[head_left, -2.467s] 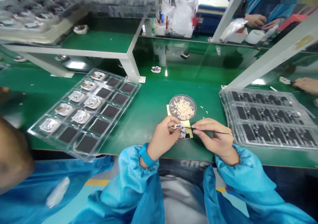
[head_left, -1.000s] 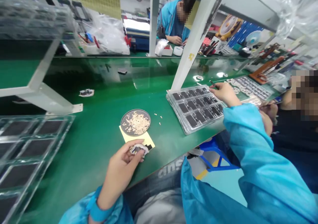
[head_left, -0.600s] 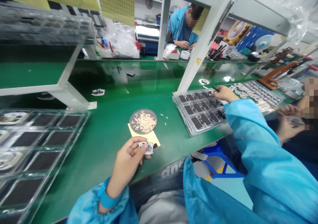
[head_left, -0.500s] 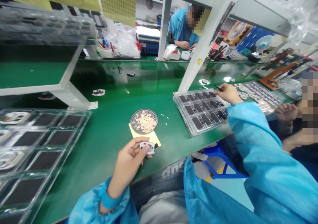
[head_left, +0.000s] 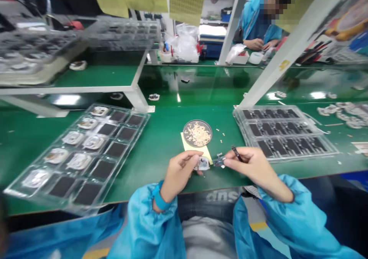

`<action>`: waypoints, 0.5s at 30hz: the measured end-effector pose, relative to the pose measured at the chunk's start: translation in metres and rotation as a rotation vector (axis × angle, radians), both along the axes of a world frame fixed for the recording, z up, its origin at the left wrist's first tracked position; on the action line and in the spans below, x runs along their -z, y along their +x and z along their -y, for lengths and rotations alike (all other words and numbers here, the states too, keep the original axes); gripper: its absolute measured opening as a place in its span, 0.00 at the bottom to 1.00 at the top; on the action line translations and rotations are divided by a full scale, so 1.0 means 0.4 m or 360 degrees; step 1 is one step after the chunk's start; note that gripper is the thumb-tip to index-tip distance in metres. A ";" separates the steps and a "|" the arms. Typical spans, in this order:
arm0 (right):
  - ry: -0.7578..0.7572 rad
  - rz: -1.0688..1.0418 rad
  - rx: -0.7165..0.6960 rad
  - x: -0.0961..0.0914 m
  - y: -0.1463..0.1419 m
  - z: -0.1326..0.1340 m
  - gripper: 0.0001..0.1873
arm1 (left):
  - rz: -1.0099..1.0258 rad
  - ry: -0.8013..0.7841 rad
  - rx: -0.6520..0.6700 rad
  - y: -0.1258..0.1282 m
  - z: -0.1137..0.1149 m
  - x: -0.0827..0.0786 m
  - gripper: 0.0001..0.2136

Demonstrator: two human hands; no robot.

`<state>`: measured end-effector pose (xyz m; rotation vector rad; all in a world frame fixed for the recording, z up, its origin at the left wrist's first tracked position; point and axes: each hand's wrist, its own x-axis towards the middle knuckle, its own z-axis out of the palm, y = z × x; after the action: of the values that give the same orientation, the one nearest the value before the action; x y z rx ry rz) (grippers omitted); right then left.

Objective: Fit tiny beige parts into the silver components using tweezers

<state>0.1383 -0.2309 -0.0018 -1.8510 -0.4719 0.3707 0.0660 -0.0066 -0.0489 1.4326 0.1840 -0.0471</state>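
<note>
Over the front of the green bench, my left hand [head_left: 181, 171] pinches a small white plastic housing [head_left: 203, 163] between thumb and fingers. My right hand [head_left: 254, 167] is closed on a small dark electronic part [head_left: 219, 161], held at thumb and fingertip just right of the housing. A thin black tool [head_left: 236, 153], perhaps tweezers, also sticks up from that hand. Whether the part touches the housing I cannot tell. Behind my hands, a round grey dish [head_left: 197, 133] holds many tiny tan pieces and rests on a yellow paper [head_left: 184, 142].
To the left lies a clear tray [head_left: 99, 197] with white housings in some pockets. Stacked clear trays [head_left: 323, 151] with dark parts stand at right. A slanted white post [head_left: 270, 65] and a shelf leg [head_left: 139, 96] rise behind. Another person [head_left: 255, 25] works across the bench.
My right hand has come from the right-hand tray to beside the housing, bringing the dark part. The view has swung left, and my left hand still holds the housing.
</note>
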 end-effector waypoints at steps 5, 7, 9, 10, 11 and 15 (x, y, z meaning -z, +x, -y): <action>0.0049 -0.0186 -0.0096 0.070 -0.024 -0.079 0.15 | 0.0098 -0.0036 -0.0061 -0.006 -0.012 -0.005 0.18; 0.0058 -0.0192 -0.0078 0.080 -0.022 -0.093 0.16 | 0.0130 -0.0051 -0.0042 -0.010 -0.015 -0.002 0.18; 0.0049 -0.0196 -0.0052 0.084 -0.020 -0.100 0.17 | 0.0164 -0.0064 -0.0007 -0.014 -0.016 0.001 0.19; 0.0041 -0.0199 -0.0039 0.084 -0.019 -0.102 0.18 | 0.0180 -0.0066 0.0015 -0.015 -0.016 0.003 0.19; 0.0037 -0.0209 -0.0029 0.084 -0.017 -0.103 0.18 | 0.0196 -0.0059 0.0039 -0.017 -0.015 0.005 0.20; 0.0059 -0.0323 -0.0018 0.076 -0.012 -0.102 0.20 | 0.0302 0.0105 0.0083 -0.016 -0.008 0.015 0.21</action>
<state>0.1336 -0.1901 -0.0324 -1.7535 -0.3479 0.5474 0.0597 -0.0036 -0.0548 1.4987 -0.0078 0.0527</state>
